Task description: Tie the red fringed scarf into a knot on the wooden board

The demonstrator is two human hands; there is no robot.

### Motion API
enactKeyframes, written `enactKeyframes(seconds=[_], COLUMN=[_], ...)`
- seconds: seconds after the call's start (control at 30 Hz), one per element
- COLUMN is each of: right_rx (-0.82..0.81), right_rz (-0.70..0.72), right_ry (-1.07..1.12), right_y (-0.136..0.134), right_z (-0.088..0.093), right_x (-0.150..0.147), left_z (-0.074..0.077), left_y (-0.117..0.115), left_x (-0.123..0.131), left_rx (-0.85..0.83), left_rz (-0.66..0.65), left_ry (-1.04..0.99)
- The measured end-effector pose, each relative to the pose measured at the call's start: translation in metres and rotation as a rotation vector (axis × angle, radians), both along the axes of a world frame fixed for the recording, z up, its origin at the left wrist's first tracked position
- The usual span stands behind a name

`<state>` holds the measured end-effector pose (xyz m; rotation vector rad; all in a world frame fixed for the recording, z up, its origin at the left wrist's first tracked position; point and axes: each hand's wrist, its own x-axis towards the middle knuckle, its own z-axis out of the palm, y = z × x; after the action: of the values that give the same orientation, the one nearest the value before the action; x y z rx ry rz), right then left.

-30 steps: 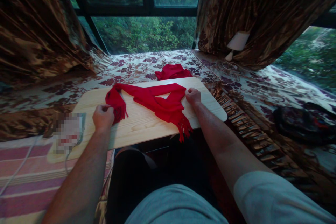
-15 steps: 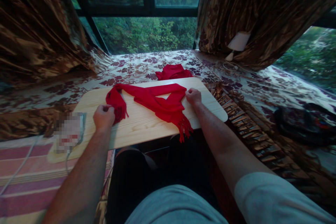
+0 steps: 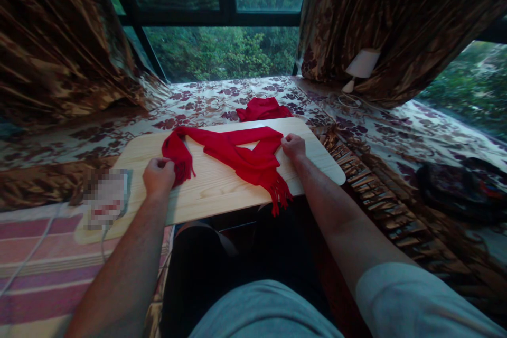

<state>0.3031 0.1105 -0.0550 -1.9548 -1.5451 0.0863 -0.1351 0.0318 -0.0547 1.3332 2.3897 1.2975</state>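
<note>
A red fringed scarf [image 3: 233,153] lies bent across a light wooden board [image 3: 214,190] in front of me. My left hand [image 3: 158,177] is closed on the scarf's left fringed end near the board's middle left. On the right, the fingers of my right hand [image 3: 293,146] pinch the scarf's folded corner. The other fringed end [image 3: 279,195] hangs over the board's near edge. A second red cloth [image 3: 263,109] lies bunched just beyond the board's far edge.
A blurred flat object [image 3: 106,198] with a cable sits on the board's left end. A floral spread covers the surface around. Brown curtains hang left and right, a small white lamp [image 3: 358,68] stands far right, and a dark bag [image 3: 459,190] lies at right.
Nothing has visibly changed beyond a slight shift of the camera; both hands stay on the scarf in the same places.
</note>
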Motion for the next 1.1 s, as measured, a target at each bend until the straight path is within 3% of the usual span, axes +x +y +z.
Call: enactKeyframes(seconds=[0.83, 1.1], right_rx=[-0.002, -0.010], right_rz=[0.004, 0.005], right_ry=[0.001, -0.014], right_y=[-0.0012, -0.0011], right_z=[0.0014, 0.0016], right_x=[0.0005, 0.0005], left_z=[0.0037, -0.0021], left_y=[-0.0017, 0.0012], left_x=[0.0020, -0.0021], left_rx=[0.009, 0.009], left_rz=[0.010, 0.012], left_ry=[-0.020, -0.008])
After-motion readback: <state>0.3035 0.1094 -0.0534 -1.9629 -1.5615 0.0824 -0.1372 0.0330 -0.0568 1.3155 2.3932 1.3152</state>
